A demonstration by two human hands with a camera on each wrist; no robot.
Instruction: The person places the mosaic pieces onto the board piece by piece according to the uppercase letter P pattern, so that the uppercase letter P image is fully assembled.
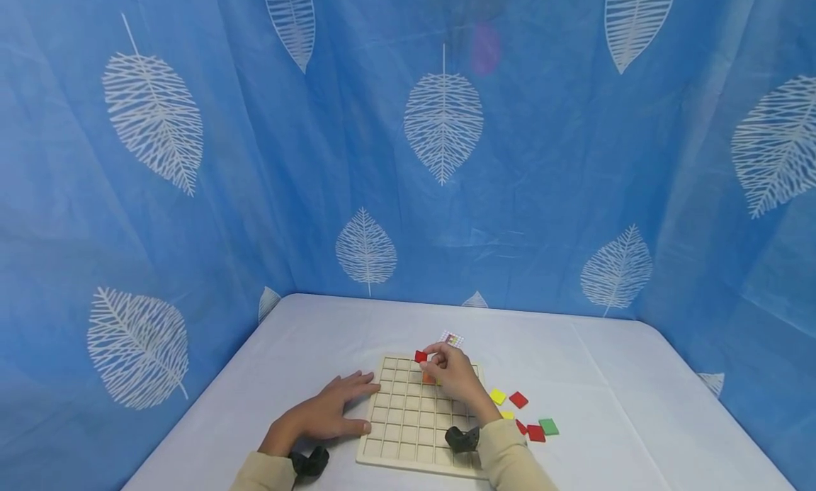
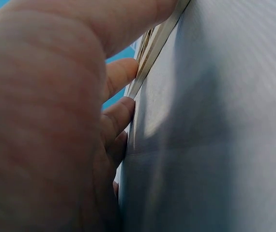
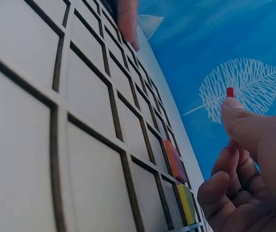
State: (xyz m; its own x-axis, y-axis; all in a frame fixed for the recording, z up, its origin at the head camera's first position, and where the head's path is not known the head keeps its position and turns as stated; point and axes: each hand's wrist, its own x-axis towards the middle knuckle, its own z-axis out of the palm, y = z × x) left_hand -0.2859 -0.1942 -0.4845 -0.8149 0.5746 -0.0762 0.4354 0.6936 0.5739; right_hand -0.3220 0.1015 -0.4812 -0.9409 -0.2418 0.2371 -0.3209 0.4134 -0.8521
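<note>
A pale wooden grid board lies on the white table in the head view. My right hand pinches a red square tile between thumb and fingers, raised over the board's far part. In the right wrist view only the edge of that red tile shows past the thumb. An orange tile and a yellow tile sit in neighbouring cells of the grid. My left hand rests with spread fingers at the board's left edge, its fingertips touching the frame.
Right of the board lie loose tiles: yellow, red and green among them, some partly hidden by the right sleeve. A small printed card lies beyond the board. Blue leaf-patterned cloth hangs around the table.
</note>
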